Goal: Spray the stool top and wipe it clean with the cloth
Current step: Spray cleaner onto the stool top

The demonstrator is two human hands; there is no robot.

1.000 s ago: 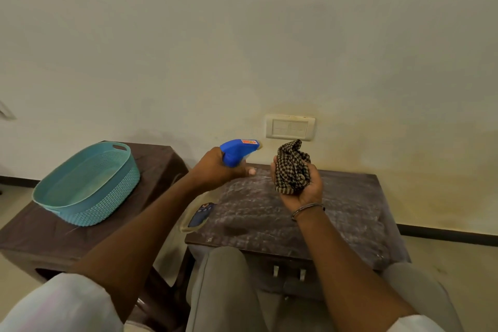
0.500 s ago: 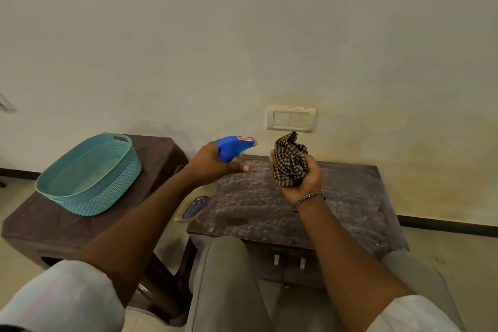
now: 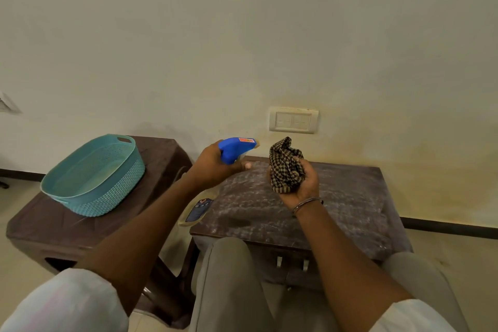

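Observation:
A dark brown stool (image 3: 350, 213) stands in front of me against the wall, its top streaked with whitish film. My left hand (image 3: 213, 167) grips a spray bottle (image 3: 234, 148) by its blue trigger head, held over the stool's left rear corner with the nozzle pointing right. The bottle's pale body hangs below my forearm, mostly hidden. My right hand (image 3: 301, 183) holds a bunched black-and-tan checked cloth (image 3: 285, 164) above the stool's middle, palm turned up.
A second brown stool (image 3: 35, 226) on the left carries a teal perforated basket (image 3: 94, 178). A wall switch plate (image 3: 293, 120) sits just above the stool. My knees (image 3: 231, 277) press against the stool's front edge.
Both hands have stayed over the stool, still holding the spray bottle and the cloth; they sit a little higher in the view as it shifted. Nothing was let go.

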